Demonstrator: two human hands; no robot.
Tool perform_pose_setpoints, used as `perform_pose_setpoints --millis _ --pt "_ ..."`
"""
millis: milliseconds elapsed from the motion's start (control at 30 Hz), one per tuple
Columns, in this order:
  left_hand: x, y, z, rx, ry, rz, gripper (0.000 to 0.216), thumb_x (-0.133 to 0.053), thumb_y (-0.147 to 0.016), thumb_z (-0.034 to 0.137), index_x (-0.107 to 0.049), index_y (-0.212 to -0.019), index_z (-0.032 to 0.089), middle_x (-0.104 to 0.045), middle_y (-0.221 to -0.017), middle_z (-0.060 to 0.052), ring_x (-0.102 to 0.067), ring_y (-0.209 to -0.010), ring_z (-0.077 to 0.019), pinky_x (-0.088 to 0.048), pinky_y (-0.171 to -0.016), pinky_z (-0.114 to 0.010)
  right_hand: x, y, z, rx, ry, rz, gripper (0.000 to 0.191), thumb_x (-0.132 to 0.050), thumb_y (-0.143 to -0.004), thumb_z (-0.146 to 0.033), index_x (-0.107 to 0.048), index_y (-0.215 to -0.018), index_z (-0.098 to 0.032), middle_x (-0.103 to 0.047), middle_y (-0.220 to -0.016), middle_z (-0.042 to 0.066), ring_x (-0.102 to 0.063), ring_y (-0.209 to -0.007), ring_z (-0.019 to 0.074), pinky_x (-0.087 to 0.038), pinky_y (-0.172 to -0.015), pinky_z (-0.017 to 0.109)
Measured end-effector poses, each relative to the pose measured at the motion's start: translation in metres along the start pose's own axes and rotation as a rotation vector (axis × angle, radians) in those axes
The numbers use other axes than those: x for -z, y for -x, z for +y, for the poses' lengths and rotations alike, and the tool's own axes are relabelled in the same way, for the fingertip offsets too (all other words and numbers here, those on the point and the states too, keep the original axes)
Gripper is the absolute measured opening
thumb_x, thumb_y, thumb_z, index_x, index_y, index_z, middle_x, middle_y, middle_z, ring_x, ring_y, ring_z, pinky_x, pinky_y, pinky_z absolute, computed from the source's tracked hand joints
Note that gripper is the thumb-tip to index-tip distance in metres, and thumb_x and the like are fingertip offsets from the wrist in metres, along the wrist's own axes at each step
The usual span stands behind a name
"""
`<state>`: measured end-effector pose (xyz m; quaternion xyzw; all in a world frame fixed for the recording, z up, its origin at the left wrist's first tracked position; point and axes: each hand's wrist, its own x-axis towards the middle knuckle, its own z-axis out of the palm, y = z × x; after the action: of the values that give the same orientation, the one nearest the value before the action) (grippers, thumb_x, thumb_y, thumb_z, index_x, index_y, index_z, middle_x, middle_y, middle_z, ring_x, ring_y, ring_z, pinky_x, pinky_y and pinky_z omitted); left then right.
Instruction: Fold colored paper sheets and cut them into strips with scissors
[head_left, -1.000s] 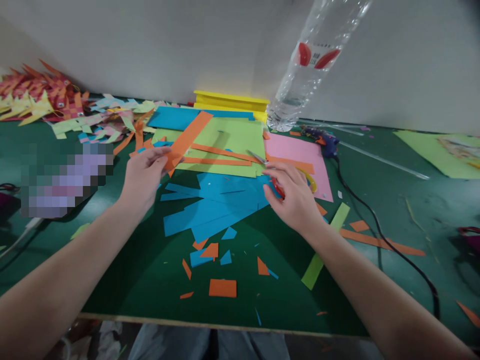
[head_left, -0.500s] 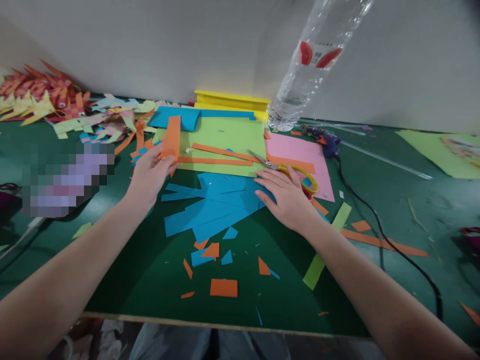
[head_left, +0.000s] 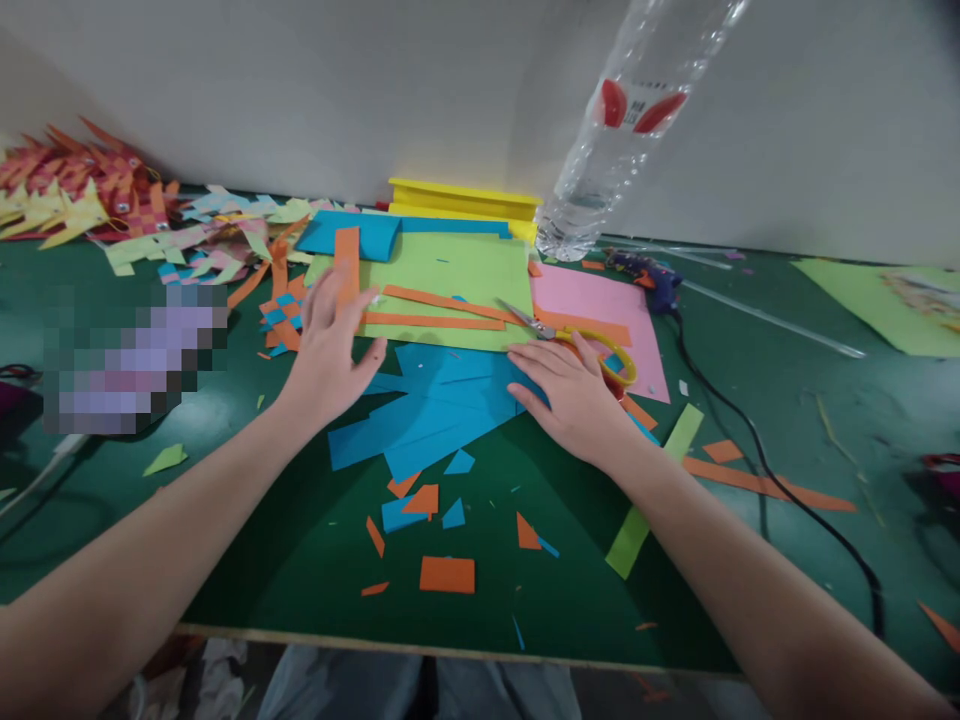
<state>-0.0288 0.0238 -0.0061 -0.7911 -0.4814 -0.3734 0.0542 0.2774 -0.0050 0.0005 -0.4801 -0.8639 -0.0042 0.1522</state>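
Observation:
My left hand (head_left: 328,348) hovers open with fingers spread over the left end of a heap of blue paper strips (head_left: 427,410), just below a wide orange strip (head_left: 346,262) lying on the light green sheet (head_left: 450,285). My right hand (head_left: 574,392) lies flat and open on the right end of the blue strips, holding nothing. Right behind its fingers rest scissors (head_left: 577,340) with yellow and red handles. Thin orange strips (head_left: 439,310) cross the green sheet.
A pink sheet (head_left: 600,310) lies to the right, with a glue gun (head_left: 645,280) and its black cable (head_left: 757,460) beyond. A clear plastic bottle (head_left: 607,150) stands at the back beside a yellow box (head_left: 465,205). Woven paper pieces (head_left: 112,210) pile at far left. Orange and blue scraps (head_left: 446,575) litter the green table's near edge.
My left hand let go of the wide orange strip, which now lies on the green sheet, and moved right, opening. My right hand set the scissors down and flattened on the blue strips.

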Motion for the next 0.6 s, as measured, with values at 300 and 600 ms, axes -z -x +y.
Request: perform_pose_setpoints --millis 300,600 --pt "0.003 0.002 0.018 -0.159 -0.065 -0.426 0.039 -0.040 -0.101 0.038 -0.055 -0.132 0.020 -0.044 -0.152 -0.009 -0.028 -0.146 -0.0301 -0.020 -0.118 -0.060 0.001 0.000 -0.002 -0.013 -0.023 0.039 0.043 -0.037 -0.101 -0.042 -0.054 -0.134 -0.020 -0.060 -0.139 0.007 -0.053 -0.129 0.0257 -0.020 -0.119 0.057" --pt "-0.001 0.003 0.014 -0.199 -0.085 -0.481 0.045 -0.033 -0.103 0.043 -0.054 -0.136 0.019 -0.049 -0.148 -0.005 -0.033 -0.144 -0.0260 -0.019 -0.120 -0.054 0.005 0.000 -0.003 0.031 -0.057 0.086 0.040 -0.043 -0.099 -0.041 -0.055 -0.131 -0.019 -0.061 -0.135 0.007 -0.054 -0.126 0.0254 -0.018 -0.120 0.056"
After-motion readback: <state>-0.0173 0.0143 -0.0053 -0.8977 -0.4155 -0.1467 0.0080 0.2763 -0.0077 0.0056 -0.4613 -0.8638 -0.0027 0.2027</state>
